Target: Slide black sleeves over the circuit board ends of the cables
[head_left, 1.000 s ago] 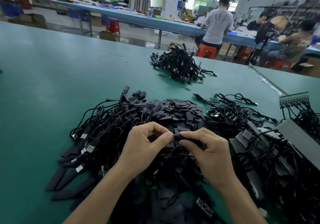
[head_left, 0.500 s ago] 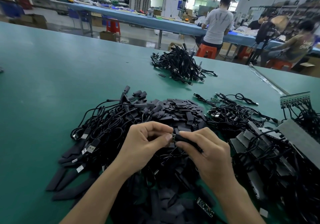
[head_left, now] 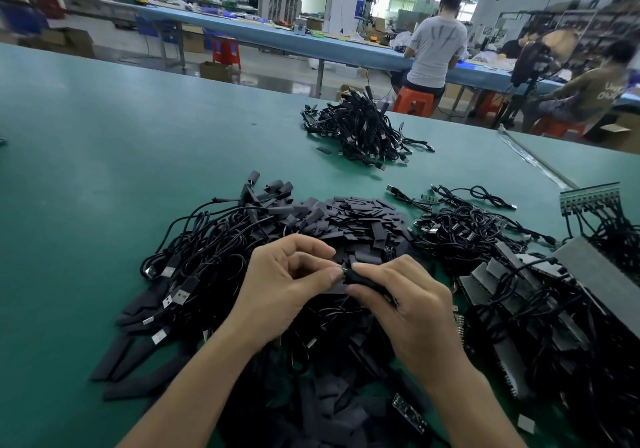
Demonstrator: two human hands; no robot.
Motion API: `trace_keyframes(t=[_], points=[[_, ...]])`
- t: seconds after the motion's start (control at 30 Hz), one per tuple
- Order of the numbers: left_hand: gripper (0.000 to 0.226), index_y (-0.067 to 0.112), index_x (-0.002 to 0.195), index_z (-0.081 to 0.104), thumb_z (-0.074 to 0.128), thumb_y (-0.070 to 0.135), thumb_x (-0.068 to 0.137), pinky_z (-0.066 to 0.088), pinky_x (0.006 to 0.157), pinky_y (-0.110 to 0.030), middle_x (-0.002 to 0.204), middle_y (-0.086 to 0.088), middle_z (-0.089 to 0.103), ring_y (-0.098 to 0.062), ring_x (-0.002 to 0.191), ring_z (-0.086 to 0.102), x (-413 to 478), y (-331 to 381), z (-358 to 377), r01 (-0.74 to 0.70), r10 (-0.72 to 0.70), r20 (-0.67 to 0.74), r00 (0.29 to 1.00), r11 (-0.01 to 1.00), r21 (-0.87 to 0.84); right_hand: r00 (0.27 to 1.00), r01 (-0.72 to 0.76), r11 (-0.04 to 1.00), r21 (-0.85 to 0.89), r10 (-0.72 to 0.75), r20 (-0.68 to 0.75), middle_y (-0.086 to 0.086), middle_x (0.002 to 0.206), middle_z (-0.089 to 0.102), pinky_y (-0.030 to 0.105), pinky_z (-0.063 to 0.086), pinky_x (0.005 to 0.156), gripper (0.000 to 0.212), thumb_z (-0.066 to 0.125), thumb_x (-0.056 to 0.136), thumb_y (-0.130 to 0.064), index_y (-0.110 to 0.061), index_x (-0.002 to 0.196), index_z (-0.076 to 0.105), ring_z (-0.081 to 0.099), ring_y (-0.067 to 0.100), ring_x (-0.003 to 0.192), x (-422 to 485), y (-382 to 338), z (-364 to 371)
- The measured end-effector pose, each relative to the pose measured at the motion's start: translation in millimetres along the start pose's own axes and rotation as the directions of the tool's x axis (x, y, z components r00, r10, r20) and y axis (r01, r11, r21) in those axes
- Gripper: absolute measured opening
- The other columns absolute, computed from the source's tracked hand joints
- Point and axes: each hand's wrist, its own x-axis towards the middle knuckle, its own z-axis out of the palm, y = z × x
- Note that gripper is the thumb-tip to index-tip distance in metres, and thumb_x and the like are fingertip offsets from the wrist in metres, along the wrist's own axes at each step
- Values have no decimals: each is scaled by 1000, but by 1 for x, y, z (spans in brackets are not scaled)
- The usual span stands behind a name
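Observation:
My right hand (head_left: 408,305) grips a black sleeve (head_left: 363,279) between thumb and fingers above the middle of the pile. My left hand (head_left: 287,284) pinches the small end of a cable (head_left: 341,272) right at the sleeve's left opening; whether that end is inside the sleeve I cannot tell. Under both hands lies a heap of loose black sleeves (head_left: 349,219). To the left sits a tangle of black cables with USB plugs (head_left: 194,267). On the right, cables with bare circuit boards (head_left: 502,295) are piled.
A second heap of black cables (head_left: 363,132) lies farther back on the green table (head_left: 104,156). A strip of joined boards (head_left: 588,196) and a grey panel (head_left: 595,274) sit at the far right. People work on orange stools at a blue bench behind.
My hands have stayed together over the pile. The sleeve in my right hand has shifted slightly left toward the cable end that my left hand pinches.

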Motion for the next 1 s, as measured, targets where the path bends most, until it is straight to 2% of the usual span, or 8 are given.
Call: trace_keyframes(t=[0.2, 0.33, 0.47, 0.57, 0.77, 0.87, 1.0], points=[[20, 14, 90, 72, 77, -3, 81, 58, 73, -22, 76, -9, 76, -18, 74, 74, 1, 0, -3, 17, -17, 31, 999, 1000, 23, 998, -39, 999, -24, 40, 40, -3, 88, 68, 28, 51, 74, 28, 69, 89, -31, -7, 103, 75, 61, 14, 80, 1, -2, -1], [20, 12, 88, 70, 78, -3, 78, 60, 74, -28, 77, -13, 76, -22, 75, 74, 2, 0, -3, 28, -27, 19, 999, 999, -21, 999, 0, 999, -32, 1, 33, -1, 89, 66, 29, 50, 74, 28, 62, 94, -30, -5, 102, 73, 59, 16, 80, 1, -5, 1], [19, 10, 87, 70, 77, -5, 78, 59, 72, -25, 75, -14, 75, -21, 72, 73, 2, 1, -5, 55, -53, 38, 998, 997, -50, 999, 25, 999, -27, -24, 27, 0, 88, 64, 26, 49, 74, 26, 65, 93, -27, -4, 100, 73, 57, 17, 80, 3, -7, 3], [17, 8, 90, 70, 75, -6, 80, 58, 72, -23, 72, -9, 74, -19, 71, 73, 1, 1, -5, 53, -53, 62, 997, 999, -4, 998, -7, 1000, -25, 9, 56, -2, 86, 63, 27, 49, 73, 25, 68, 90, -28, -6, 100, 74, 56, 16, 80, 2, -6, 1], [17, 6, 91, 69, 74, -6, 81, 56, 69, -21, 72, -10, 75, -18, 68, 73, 0, 4, -5, 52, -50, 52, 997, 998, -26, 996, -10, 999, -42, 14, 84, -4, 85, 61, 17, 43, 76, 27, 68, 90, -32, -9, 102, 73, 54, 14, 79, 2, -7, 0], [18, 13, 82, 69, 76, -3, 80, 57, 70, -24, 69, -10, 72, -21, 68, 73, -1, 4, -4, 32, -31, 45, 998, 999, -19, 999, 19, 997, -69, -17, 32, -3, 83, 63, 20, 46, 73, 26, 66, 91, -31, -7, 98, 74, 54, 13, 77, 0, -6, 1], [27, 24, 74, 68, 79, 0, 79, 61, 77, -35, 77, -21, 73, -27, 72, 72, -1, 4, -5, 11, -12, 40, 999, 1000, 13, 1000, 5, 1000, -27, -6, -7, -3, 85, 66, 23, 48, 73, 26, 67, 90, -30, -7, 99, 75, 56, 13, 77, -1, -6, 1]])
